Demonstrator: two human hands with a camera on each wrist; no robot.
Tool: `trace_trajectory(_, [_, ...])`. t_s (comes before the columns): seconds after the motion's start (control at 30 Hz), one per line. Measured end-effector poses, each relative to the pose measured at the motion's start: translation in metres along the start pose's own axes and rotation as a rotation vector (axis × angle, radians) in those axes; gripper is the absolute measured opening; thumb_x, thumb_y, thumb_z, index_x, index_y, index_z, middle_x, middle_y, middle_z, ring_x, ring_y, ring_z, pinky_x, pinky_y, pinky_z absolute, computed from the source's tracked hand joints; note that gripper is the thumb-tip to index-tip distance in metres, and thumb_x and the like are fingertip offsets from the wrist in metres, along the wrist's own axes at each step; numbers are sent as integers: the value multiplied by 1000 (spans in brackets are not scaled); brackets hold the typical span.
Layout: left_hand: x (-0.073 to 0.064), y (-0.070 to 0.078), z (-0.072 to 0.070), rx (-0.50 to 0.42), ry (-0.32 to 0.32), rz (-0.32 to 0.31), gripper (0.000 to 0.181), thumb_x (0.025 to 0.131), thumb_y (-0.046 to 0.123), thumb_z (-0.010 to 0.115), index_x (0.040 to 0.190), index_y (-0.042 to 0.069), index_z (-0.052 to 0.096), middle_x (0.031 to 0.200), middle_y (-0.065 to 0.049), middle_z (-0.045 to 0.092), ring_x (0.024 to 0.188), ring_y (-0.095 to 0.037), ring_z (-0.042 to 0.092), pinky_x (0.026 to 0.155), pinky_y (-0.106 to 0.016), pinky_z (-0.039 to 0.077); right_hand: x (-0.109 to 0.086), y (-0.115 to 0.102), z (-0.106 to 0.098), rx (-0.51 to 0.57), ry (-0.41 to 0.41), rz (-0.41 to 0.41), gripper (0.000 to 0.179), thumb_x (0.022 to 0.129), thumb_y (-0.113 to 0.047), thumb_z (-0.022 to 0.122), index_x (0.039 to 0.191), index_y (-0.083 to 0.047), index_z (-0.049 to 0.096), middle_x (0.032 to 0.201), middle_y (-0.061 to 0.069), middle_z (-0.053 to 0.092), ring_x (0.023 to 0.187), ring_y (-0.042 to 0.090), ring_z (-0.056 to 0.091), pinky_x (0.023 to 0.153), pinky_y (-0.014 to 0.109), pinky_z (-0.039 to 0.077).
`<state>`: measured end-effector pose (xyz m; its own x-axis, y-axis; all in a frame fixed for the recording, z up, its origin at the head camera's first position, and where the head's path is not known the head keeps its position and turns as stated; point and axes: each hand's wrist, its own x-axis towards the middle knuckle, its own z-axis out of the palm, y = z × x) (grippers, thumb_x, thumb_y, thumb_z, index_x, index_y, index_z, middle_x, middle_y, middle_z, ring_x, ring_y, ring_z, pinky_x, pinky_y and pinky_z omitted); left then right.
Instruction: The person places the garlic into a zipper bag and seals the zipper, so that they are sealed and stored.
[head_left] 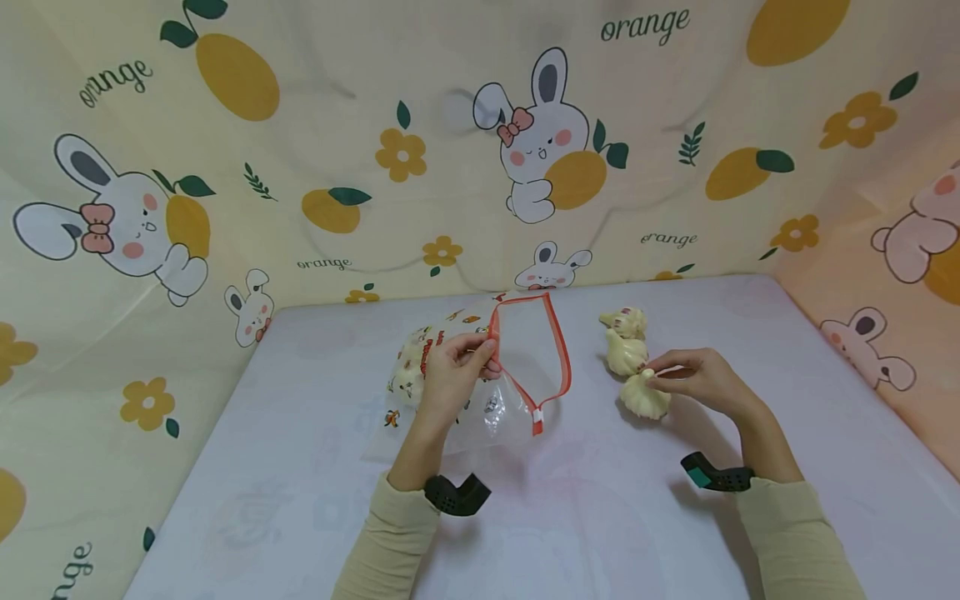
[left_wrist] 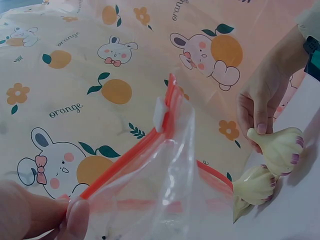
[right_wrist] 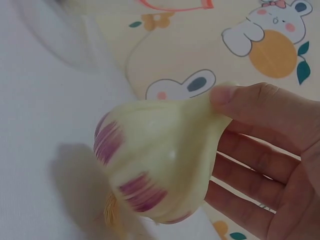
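My left hand [head_left: 455, 375] pinches the red zip edge of a clear printed plastic bag [head_left: 487, 421] between thumb and fingers. The bag's mouth stands spread, framed by the red strip with a white slider [left_wrist: 160, 115] at its corner. My right hand [head_left: 705, 379] pinches a cream garlic bulb [right_wrist: 155, 160] by its neck; purple streaks mark its lower part. Directly behind it lies a second garlic bulb [head_left: 626, 353], close to or touching the held one. Farther back sits a third bulb [head_left: 628, 322], its tip pointing left.
Pale rounded contents [head_left: 408, 360] fill the bag's left part, partly hidden by print and my left hand. A white-covered table [head_left: 285, 500] lies under everything. Cloth [head_left: 450, 50] printed with rabbits and oranges hangs behind and at both sides.
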<state>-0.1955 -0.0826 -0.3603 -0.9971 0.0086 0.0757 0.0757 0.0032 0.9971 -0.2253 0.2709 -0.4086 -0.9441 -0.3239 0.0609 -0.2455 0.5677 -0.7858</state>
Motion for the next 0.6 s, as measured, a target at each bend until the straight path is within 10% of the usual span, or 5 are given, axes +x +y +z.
trace_trajectory(0.6, [0,1,-2,-14,4,5,20,94,4,59,109,-9,65,77,-2,66,60,-2,63,61,-17,59,2,0,3,12,37,-3,26,85,-8,72,105,8,66,85,-29,60,80,-11,59,69,11,55])
